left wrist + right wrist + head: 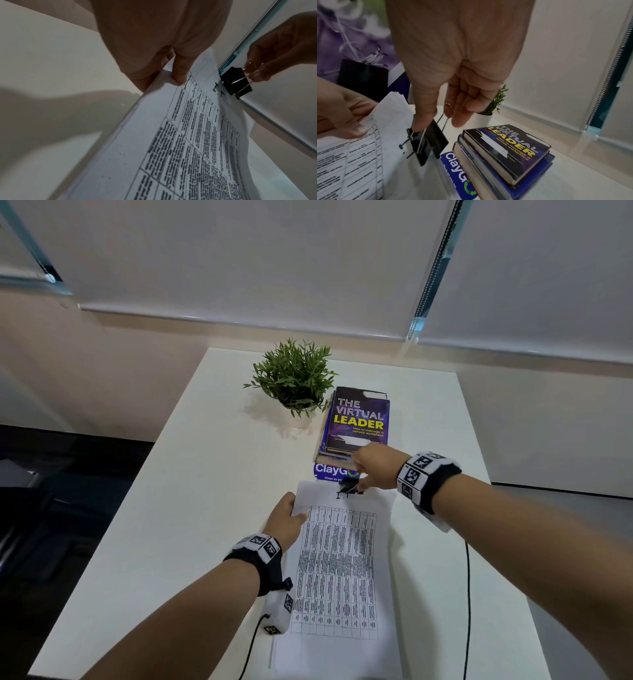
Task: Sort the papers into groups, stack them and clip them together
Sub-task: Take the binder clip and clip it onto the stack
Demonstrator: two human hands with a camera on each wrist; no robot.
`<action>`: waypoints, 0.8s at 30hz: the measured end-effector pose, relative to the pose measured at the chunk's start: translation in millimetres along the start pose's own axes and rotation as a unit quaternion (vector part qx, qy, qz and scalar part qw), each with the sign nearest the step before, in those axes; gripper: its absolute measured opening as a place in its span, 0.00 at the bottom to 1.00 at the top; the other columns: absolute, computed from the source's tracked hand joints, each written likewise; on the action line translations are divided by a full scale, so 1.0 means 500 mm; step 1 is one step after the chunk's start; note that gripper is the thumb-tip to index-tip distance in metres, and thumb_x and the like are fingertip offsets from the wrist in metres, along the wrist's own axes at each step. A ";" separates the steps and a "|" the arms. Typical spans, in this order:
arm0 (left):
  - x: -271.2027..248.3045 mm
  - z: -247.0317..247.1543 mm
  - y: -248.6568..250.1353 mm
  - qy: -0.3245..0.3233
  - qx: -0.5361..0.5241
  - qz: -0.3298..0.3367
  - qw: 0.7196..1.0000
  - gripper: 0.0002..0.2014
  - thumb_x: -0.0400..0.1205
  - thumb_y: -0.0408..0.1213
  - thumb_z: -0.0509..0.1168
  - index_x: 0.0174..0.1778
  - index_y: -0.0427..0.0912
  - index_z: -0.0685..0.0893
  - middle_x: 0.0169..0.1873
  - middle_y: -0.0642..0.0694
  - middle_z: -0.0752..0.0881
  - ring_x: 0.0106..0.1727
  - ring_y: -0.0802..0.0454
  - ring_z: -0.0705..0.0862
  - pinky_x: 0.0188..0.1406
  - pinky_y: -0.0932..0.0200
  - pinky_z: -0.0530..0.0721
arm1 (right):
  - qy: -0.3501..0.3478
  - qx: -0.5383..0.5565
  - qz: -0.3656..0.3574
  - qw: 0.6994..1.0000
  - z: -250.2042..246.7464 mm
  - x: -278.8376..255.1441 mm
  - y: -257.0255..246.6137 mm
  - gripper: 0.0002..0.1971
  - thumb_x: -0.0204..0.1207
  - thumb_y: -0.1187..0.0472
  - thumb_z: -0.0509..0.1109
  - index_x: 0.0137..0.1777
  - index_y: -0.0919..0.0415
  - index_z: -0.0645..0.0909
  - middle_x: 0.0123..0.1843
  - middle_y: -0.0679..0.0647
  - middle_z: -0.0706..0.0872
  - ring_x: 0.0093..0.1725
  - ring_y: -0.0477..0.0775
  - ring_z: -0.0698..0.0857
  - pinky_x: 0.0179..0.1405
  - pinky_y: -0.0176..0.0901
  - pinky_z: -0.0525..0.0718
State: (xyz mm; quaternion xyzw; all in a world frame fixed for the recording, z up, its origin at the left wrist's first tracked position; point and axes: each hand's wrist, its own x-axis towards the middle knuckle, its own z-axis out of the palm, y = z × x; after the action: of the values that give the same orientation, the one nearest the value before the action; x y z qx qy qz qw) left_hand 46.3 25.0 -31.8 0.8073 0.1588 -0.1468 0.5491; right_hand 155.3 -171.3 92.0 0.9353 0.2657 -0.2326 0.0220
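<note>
A stack of printed papers with a table on the top sheet lies on the white table, its far edge lifted. My left hand grips the stack's far left corner, thumb on top. A black binder clip sits on the far edge of the stack, over handwritten letters. My right hand pinches the clip's wire handles between thumb and fingers; the clip bites the paper edge.
A pile of books topped by a purple one stands just beyond the papers, on a blue "ClayGo" card. A small potted plant stands left of the books. Wrist cables trail over the near table edge.
</note>
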 end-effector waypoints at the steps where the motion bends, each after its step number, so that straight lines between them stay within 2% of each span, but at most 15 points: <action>1: -0.002 0.000 0.000 0.000 -0.001 0.002 1.000 0.09 0.84 0.29 0.61 0.59 0.35 0.77 0.56 0.33 0.83 0.50 0.45 0.80 0.48 0.54 0.77 | -0.004 -0.008 0.000 1.000 -0.004 0.005 -0.005 0.16 0.71 0.52 0.79 0.47 0.60 0.77 0.45 0.56 0.81 0.45 0.58 0.80 0.42 0.46 0.78; 4: -0.010 -0.001 0.001 0.000 -0.004 0.009 1.000 0.08 0.84 0.28 0.60 0.59 0.34 0.76 0.54 0.34 0.83 0.49 0.46 0.79 0.46 0.56 0.76 | -0.016 -0.032 -0.003 0.999 -0.012 0.017 -0.016 0.17 0.71 0.53 0.79 0.53 0.64 0.81 0.49 0.58 0.83 0.47 0.59 0.81 0.42 0.45 0.77; 7: -0.016 -0.002 0.005 0.003 -0.009 0.011 1.000 0.08 0.84 0.27 0.60 0.57 0.33 0.76 0.50 0.35 0.81 0.46 0.48 0.77 0.41 0.59 0.74 | -0.037 -0.058 -0.008 0.998 -0.012 0.029 -0.029 0.15 0.71 0.54 0.79 0.47 0.63 0.79 0.46 0.57 0.82 0.45 0.59 0.81 0.38 0.43 0.76; 10: -0.019 -0.002 0.005 0.006 -0.010 0.016 1.000 0.08 0.83 0.27 0.60 0.58 0.32 0.75 0.49 0.36 0.81 0.45 0.49 0.77 0.40 0.59 0.74 | -0.041 -0.067 -0.020 0.997 -0.012 0.039 -0.034 0.15 0.71 0.55 0.80 0.43 0.61 0.77 0.43 0.56 0.81 0.42 0.57 0.79 0.28 0.38 0.69; 12: -0.021 -0.001 0.003 0.008 -0.013 0.015 1.000 0.08 0.83 0.26 0.60 0.57 0.31 0.74 0.46 0.38 0.79 0.44 0.49 0.76 0.39 0.59 0.73 | -0.047 -0.065 -0.024 0.997 -0.014 0.044 -0.033 0.15 0.70 0.55 0.80 0.40 0.60 0.76 0.42 0.55 0.80 0.41 0.56 0.78 0.27 0.36 0.66; 14: -0.021 0.000 0.000 0.006 -0.011 0.016 1.000 0.07 0.83 0.26 0.60 0.55 0.31 0.74 0.44 0.40 0.78 0.43 0.49 0.75 0.39 0.59 0.72 | -0.064 -0.065 -0.024 0.996 -0.016 0.050 -0.032 0.14 0.70 0.55 0.80 0.39 0.58 0.76 0.43 0.54 0.81 0.43 0.55 0.78 0.29 0.35 0.68; 16: -0.022 0.001 -0.002 0.004 -0.005 0.018 1.000 0.07 0.82 0.26 0.60 0.55 0.30 0.74 0.43 0.40 0.77 0.42 0.49 0.74 0.40 0.57 0.72 | -0.087 -0.061 -0.029 0.994 -0.020 0.053 -0.033 0.14 0.71 0.54 0.79 0.49 0.60 0.82 0.49 0.56 0.84 0.47 0.56 0.80 0.36 0.37 0.74; 17: -0.021 0.001 -0.004 0.003 -0.005 0.017 1.000 0.07 0.82 0.26 0.60 0.55 0.30 0.74 0.43 0.40 0.77 0.43 0.49 0.74 0.41 0.57 0.72 | -0.097 -0.059 -0.031 0.993 -0.022 0.053 -0.034 0.18 0.72 0.54 0.79 0.58 0.61 0.82 0.53 0.57 0.84 0.49 0.56 0.80 0.40 0.39 0.75; 19: -0.020 0.000 -0.006 0.002 -0.012 0.009 1.000 0.08 0.82 0.26 0.60 0.57 0.30 0.74 0.45 0.39 0.78 0.44 0.49 0.75 0.43 0.56 0.73 | -0.092 -0.028 -0.024 0.995 -0.019 0.049 -0.031 0.28 0.72 0.52 0.78 0.69 0.64 0.78 0.57 0.58 0.83 0.50 0.55 0.77 0.43 0.39 0.73; 21: -0.019 -0.004 -0.003 0.004 -0.014 0.002 1.000 0.09 0.83 0.26 0.60 0.58 0.31 0.75 0.48 0.37 0.80 0.45 0.48 0.76 0.43 0.57 0.74 | -0.070 0.031 -0.001 0.997 -0.006 0.040 -0.014 0.38 0.68 0.48 0.80 0.74 0.65 0.71 0.61 0.57 0.82 0.53 0.54 0.78 0.47 0.42 0.77; 22: -0.017 -0.007 -0.001 0.006 -0.015 -0.001 1.000 0.09 0.83 0.26 0.60 0.59 0.31 0.75 0.50 0.34 0.81 0.46 0.48 0.77 0.44 0.56 0.74 | -0.054 0.083 0.020 0.995 0.003 0.032 0.000 0.45 0.66 0.46 0.81 0.78 0.64 0.67 0.67 0.57 0.82 0.59 0.56 0.81 0.57 0.46 0.80; 24: -0.012 -0.016 0.006 0.011 -0.021 -0.008 1.000 0.10 0.83 0.27 0.60 0.60 0.33 0.76 0.55 0.31 0.82 0.48 0.46 0.78 0.47 0.54 0.75 | -0.033 0.199 0.066 0.977 0.027 0.002 0.034 0.52 0.66 0.44 0.81 0.85 0.59 0.57 0.78 0.57 0.75 0.73 0.59 0.77 0.73 0.53 0.75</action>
State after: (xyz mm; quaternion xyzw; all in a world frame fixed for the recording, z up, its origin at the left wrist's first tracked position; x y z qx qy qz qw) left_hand 42.8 30.6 -23.9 0.7957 0.1743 -0.1391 0.5631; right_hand 159.0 -187.4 77.9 0.9280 0.1511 -0.3099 -0.1410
